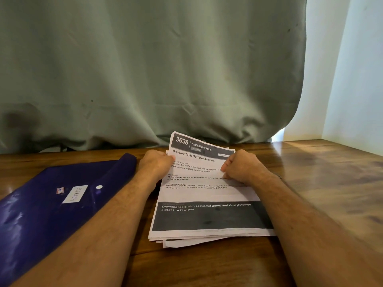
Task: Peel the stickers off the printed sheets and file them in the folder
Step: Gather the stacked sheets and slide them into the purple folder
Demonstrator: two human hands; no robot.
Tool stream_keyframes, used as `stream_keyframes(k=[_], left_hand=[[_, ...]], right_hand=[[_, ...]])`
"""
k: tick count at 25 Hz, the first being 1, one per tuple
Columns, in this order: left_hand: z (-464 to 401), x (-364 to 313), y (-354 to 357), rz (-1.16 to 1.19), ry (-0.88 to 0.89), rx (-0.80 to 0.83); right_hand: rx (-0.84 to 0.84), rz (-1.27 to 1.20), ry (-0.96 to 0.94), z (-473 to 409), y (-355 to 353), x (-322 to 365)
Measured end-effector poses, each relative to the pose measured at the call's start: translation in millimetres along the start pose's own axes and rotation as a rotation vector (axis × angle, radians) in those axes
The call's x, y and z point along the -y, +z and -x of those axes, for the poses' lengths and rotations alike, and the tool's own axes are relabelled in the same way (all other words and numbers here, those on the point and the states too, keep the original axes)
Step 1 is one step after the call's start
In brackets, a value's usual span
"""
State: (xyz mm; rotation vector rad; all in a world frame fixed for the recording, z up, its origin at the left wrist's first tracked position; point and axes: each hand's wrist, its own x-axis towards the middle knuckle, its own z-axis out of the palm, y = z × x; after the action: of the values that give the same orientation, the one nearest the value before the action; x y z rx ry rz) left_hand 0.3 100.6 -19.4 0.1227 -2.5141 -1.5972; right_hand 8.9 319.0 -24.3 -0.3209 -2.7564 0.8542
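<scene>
A stack of printed sheets (203, 195) lies on the wooden table in front of me, its far end lifted. The top page is headed "3638 Dressing Table". My left hand (155, 164) grips the stack's left edge near the top. On the right edge, my right hand (242, 166) pinches the top sheet between fingers and thumb. A dark blue plastic folder (51, 204) with a white label and a snap button lies flat to the left, partly under my left forearm. No sticker can be made out on the top page.
A grey-green curtain (145, 69) hangs right behind the table's far edge. A pale wall (352, 79) stands at the right. Bare wooden tabletop (331, 183) stretches right of the sheets and in front of them.
</scene>
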Motion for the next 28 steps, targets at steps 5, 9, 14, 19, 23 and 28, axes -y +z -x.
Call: stream_keyframes(k=[5,9,14,19,23,28], left_hand=[[1.6,-5.4,-0.5,0.094,0.088,-0.063],[0.1,-8.0,-8.8,0.326,0.006,-0.083],[-1.1,-9.4,-20.7,0.538,-0.087,-0.103],[2.8,-11.9,-35.5,0.607,-0.113,-0.136],[8.8,-9.4,-44.7,0.623,-0.184,-0.056],[15.6,-9.9,-48.1,0.660,-0.158,0.019]], right_hand=[[-0.164,-0.095,-0.057,3.8,-8.3,-2.6],[-0.314,-0.220,-0.134,4.3,-14.7,-4.0],[-0.114,-0.597,-0.072,17.1,-24.9,-2.6],[0.350,-0.880,-0.124,42.6,-35.9,9.2],[0.315,-0.871,-0.163,43.0,-34.5,14.8],[0.316,-0.954,-0.140,44.5,-30.4,18.2]])
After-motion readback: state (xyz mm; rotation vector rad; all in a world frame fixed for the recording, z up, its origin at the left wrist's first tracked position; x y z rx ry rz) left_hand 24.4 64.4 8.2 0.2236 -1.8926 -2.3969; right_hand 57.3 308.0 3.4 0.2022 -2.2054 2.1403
